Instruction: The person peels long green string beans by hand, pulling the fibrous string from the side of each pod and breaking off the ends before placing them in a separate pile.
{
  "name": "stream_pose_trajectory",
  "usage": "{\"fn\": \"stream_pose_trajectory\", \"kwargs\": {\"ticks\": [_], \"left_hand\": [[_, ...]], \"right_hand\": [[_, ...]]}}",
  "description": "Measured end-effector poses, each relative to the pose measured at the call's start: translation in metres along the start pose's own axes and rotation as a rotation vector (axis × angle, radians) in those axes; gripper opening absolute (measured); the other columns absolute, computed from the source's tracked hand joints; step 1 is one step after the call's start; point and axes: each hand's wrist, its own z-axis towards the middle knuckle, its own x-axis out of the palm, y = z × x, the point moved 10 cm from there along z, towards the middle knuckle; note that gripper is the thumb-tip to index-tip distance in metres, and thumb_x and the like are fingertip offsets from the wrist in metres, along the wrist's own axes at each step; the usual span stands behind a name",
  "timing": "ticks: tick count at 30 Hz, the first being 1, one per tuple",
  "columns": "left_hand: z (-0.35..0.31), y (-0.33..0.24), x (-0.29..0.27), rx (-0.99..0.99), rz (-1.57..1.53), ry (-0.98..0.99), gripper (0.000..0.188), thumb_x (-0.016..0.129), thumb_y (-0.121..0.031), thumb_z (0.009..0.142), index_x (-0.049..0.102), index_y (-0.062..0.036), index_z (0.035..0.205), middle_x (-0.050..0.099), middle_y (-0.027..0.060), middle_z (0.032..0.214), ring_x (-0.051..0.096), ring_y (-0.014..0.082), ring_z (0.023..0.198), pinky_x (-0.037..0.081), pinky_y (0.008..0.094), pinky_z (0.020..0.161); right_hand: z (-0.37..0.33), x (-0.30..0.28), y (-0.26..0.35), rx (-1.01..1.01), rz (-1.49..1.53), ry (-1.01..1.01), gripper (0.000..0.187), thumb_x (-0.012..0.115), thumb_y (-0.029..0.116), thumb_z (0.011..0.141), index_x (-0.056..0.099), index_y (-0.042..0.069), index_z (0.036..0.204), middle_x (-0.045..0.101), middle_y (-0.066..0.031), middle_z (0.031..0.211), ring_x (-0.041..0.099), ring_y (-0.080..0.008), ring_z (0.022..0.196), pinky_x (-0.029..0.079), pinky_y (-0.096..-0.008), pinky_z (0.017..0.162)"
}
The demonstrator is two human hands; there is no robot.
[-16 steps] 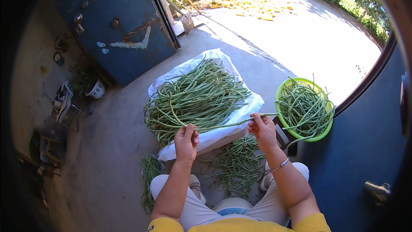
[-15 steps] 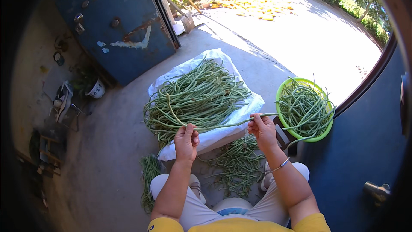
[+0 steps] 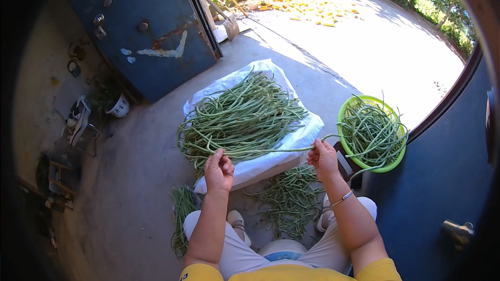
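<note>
A single long green bean (image 3: 276,151) is stretched nearly level between my two hands, over the near edge of a white sack (image 3: 307,130). My left hand (image 3: 219,171) pinches it toward its left end, finger and thumb together. My right hand (image 3: 324,161) grips it near the other end, whose tip curls out past the fingers toward the green basket. Behind the bean, a big heap of long beans (image 3: 239,114) lies on the sack. To the right, a lime-green basket (image 3: 341,112) holds more long beans (image 3: 372,132).
Loose bean pieces (image 3: 289,200) are scattered on the floor between my feet. A smaller bunch of beans (image 3: 182,213) lies by my left leg. A blue metal door (image 3: 156,67) stands at the left; another blue panel (image 3: 432,177) is at the right. Yellow cobs (image 3: 317,10) lie outside.
My left hand has shifted slightly left along the bean, and the bean's left end, which arched up before, now hangs lower. My right hand still holds the other end, almost in place.
</note>
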Motion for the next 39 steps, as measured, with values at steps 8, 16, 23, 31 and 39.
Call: {"fn": "stream_pose_trajectory", "kwargs": {"ticks": [8, 16, 23, 31, 39], "left_hand": [[-0.007, -0.018, 0.012, 0.026, 0.269, 0.204, 0.013, 0.054, -0.015, 0.087, 0.057, -0.0030, 0.090, 0.057, 0.0026, 0.068, 0.048, 0.0083, 0.051, 0.037, 0.0204, 0.044], [-0.010, 0.014, 0.011, -0.098, 0.342, 0.249, 0.012, 0.051, -0.014, 0.088, 0.058, -0.0039, 0.090, 0.059, 0.0033, 0.068, 0.053, 0.0099, 0.054, 0.041, 0.0219, 0.046], [-0.030, 0.060, 0.026, -0.287, 0.404, 0.291, 0.012, 0.054, -0.012, 0.086, 0.059, -0.0025, 0.092, 0.059, 0.0037, 0.069, 0.054, 0.0096, 0.052, 0.042, 0.0203, 0.047], [-0.048, 0.080, 0.041, -0.355, 0.525, 0.469, 0.015, 0.053, -0.011, 0.087, 0.060, -0.0017, 0.097, 0.060, 0.0037, 0.072, 0.055, 0.0083, 0.059, 0.044, 0.0203, 0.051], [-0.048, 0.034, 0.054, 0.093, 0.633, 0.313, 0.016, 0.054, -0.007, 0.086, 0.060, 0.0005, 0.098, 0.062, 0.0069, 0.077, 0.055, 0.0072, 0.056, 0.043, 0.0181, 0.049]], "right_hand": [[0.026, -0.041, 0.010, -0.058, -0.043, -0.092, 0.024, 0.049, 0.028, 0.090, 0.053, 0.005, 0.092, 0.058, -0.0064, 0.074, 0.055, -0.0107, 0.050, 0.044, -0.0214, 0.043], [-0.002, 0.002, 0.043, -0.571, -0.663, -0.173, 0.046, 0.055, 0.021, 0.087, 0.038, -0.002, 0.123, 0.056, -0.0119, 0.107, 0.055, -0.0097, 0.062, 0.045, -0.0232, 0.051], [-0.074, 0.118, 0.013, -0.703, -0.991, 0.583, 0.019, 0.061, 0.017, 0.080, 0.062, 0.002, 0.092, 0.063, -0.0087, 0.075, 0.059, -0.0202, 0.059, 0.047, -0.0274, 0.055], [-0.083, 0.104, -0.056, 0.345, -0.571, 0.849, 0.026, 0.055, 0.025, 0.088, 0.063, 0.000, 0.088, 0.061, -0.0018, 0.065, 0.041, -0.0025, 0.043, 0.031, -0.0176, 0.040], [-0.068, 0.075, -0.040, 0.004, -0.598, 0.463, 0.013, 0.058, 0.014, 0.084, 0.058, 0.001, 0.080, 0.054, 0.0013, 0.060, 0.045, -0.0039, 0.047, 0.036, -0.0197, 0.042]]}}
